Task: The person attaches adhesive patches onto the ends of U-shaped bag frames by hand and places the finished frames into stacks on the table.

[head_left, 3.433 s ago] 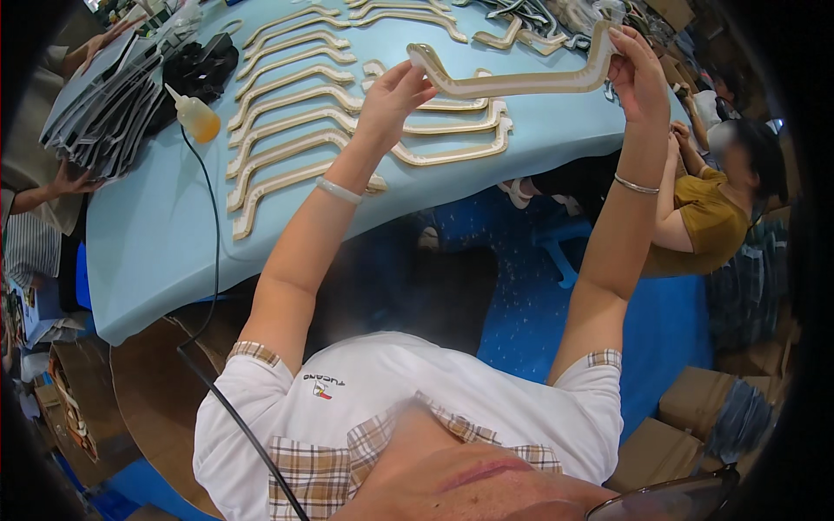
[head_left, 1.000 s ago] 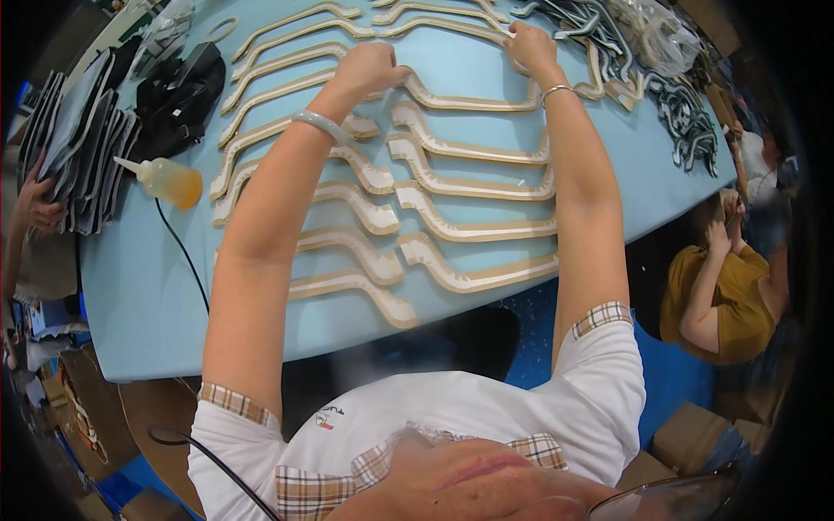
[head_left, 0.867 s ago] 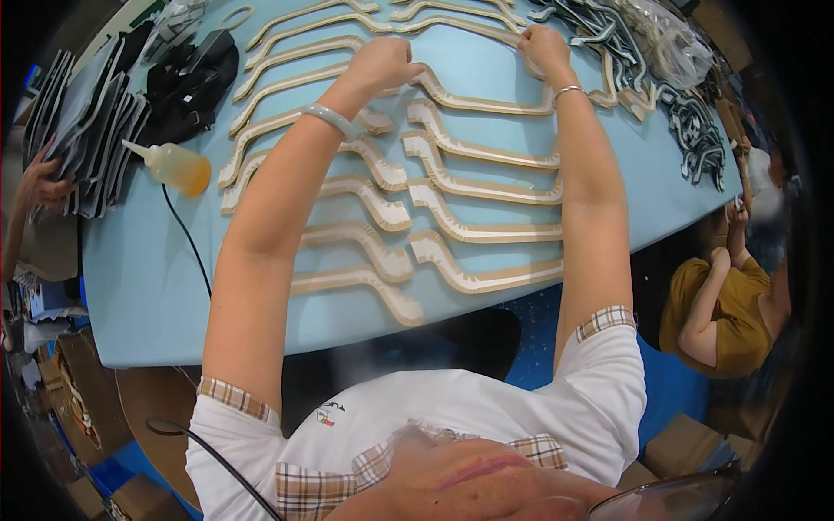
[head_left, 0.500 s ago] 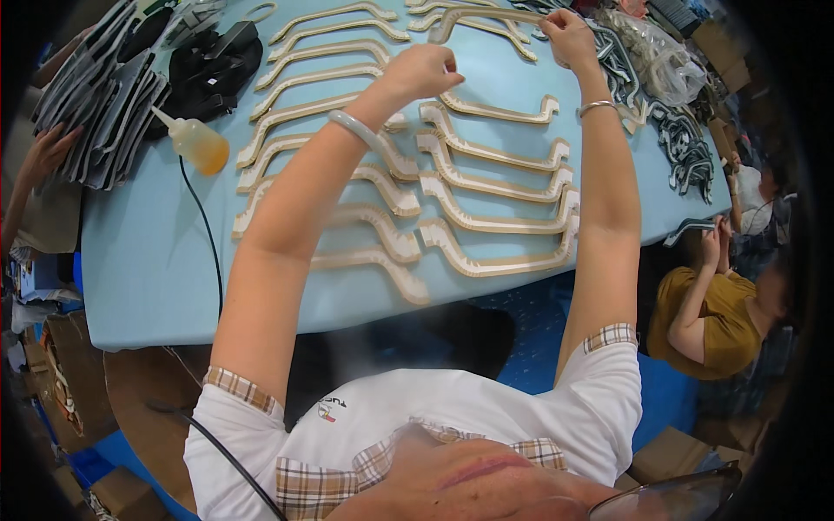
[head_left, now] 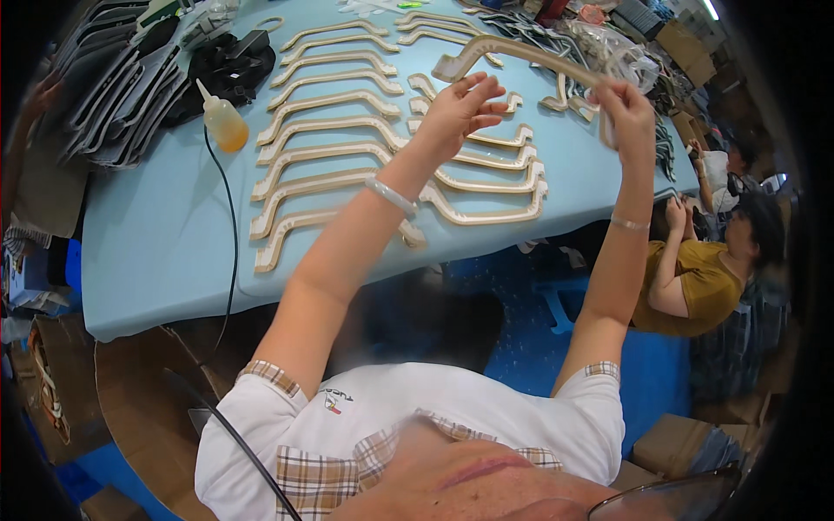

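Observation:
In the air above the far part of the table, a curved tan-and-white edging strip (head_left: pixel 530 54) hangs from my right hand (head_left: pixel 629 113), whose fingers pinch its right end. My left hand (head_left: pixel 460 113) is open, fingers spread, just below the strip's left end; whether a fingertip brushes it I cannot tell. Beneath my arms, several similar bent strips lie in a left column (head_left: pixel 334 124) and a right column (head_left: pixel 486 213) on the light blue table (head_left: pixel 156 252). My left forearm hides some of their ends.
A squeeze bottle (head_left: pixel 228 130) with amber liquid stands at the left beside a black bag (head_left: pixel 234 65) and a black cable (head_left: pixel 231 208). Stacked dark panels (head_left: pixel 113 104) fill the far left. Dark strips and clear plastic (head_left: pixel 621 56) lie far right. A co-worker in mustard (head_left: pixel 695 291) sits at the right.
The held strip has swung rightward and its right end has dropped. My left hand has moved right and its fingers have spread. My right hand has come nearer and shifted right.

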`<state>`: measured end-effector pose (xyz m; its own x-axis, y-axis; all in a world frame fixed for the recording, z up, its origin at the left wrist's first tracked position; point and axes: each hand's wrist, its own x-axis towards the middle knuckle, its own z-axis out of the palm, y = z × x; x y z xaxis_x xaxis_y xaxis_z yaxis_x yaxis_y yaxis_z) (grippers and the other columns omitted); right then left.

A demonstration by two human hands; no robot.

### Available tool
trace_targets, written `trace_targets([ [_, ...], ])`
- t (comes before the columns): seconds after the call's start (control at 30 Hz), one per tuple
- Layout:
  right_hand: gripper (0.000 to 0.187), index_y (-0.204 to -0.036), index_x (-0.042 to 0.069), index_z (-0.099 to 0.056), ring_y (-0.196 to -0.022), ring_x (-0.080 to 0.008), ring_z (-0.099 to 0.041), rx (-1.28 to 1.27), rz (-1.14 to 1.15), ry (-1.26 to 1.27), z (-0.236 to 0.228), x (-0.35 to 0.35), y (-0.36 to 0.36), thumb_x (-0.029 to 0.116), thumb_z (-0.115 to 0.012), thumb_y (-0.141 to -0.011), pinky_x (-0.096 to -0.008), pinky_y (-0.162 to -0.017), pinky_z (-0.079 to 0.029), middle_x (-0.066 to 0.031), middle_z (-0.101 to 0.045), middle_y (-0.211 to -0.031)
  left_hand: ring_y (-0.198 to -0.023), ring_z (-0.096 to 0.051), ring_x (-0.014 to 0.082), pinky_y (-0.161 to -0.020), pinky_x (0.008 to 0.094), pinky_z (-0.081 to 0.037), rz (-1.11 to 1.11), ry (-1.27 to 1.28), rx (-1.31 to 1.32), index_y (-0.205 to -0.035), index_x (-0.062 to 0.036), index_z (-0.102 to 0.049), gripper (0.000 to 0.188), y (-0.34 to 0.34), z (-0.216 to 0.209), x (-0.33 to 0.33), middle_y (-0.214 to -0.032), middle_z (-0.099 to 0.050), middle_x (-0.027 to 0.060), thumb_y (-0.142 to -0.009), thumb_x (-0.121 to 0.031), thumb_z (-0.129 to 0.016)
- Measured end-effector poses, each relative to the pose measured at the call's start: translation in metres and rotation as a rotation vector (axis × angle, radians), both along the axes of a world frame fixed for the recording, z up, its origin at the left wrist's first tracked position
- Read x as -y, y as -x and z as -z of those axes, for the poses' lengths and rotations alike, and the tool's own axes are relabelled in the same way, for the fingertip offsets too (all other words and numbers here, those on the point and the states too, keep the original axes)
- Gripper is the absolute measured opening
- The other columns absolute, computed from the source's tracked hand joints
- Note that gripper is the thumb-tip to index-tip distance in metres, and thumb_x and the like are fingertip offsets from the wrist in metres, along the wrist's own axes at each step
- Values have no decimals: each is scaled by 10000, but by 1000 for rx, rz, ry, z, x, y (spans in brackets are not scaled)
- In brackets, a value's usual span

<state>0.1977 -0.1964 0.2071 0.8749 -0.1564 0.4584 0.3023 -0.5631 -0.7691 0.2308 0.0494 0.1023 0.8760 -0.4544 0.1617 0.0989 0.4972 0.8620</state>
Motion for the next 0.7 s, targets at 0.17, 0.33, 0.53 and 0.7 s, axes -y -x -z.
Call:
trace_targets([
  [0.17,177,-964,-13,-618,-744,-103,-603,-89,-22,-277,66,-11,109,141,-635,-878,-216,-686,-451,-86,-660,-819,-994,-591,184,-820,264,-517,-131,330,-99,-1210,26,-500,460,52,5,-4,-1152,-577,130,-944,-344,-557],
  [0.33,127,-958,-15,-615,-756,-119,-616,-131,-29,-565,130,-30,188,86,-625,-882,-238,-710,-478,-85,-665,-857,-939,-625,190,-782,290,-532,-155,246,-157,-1081,3,-569,344,94,20,-5,-1037,-616,108,-934,-307,-584],
  [0.53,110,-938,-8,-606,-788,-179,-650,-225,-66,-791,181,-49,235,19,-636,-835,-290,-751,-504,-93,-655,-853,-896,-642,158,-739,288,-534,-191,146,80,-925,-10,-621,159,136,35,-1,-900,-656,85,-921,-166,-592],
  [0.7,148,-936,-7,-581,-825,-194,-647,-287,-131,-884,213,-56,257,26,-664,-818,-310,-811,-494,-101,-643,-912,-807,-627,111,-720,254,-507,-203,56,209,-889,-17,-621,107,162,40,-1,-885,-668,73,-910,-121,-605],
])
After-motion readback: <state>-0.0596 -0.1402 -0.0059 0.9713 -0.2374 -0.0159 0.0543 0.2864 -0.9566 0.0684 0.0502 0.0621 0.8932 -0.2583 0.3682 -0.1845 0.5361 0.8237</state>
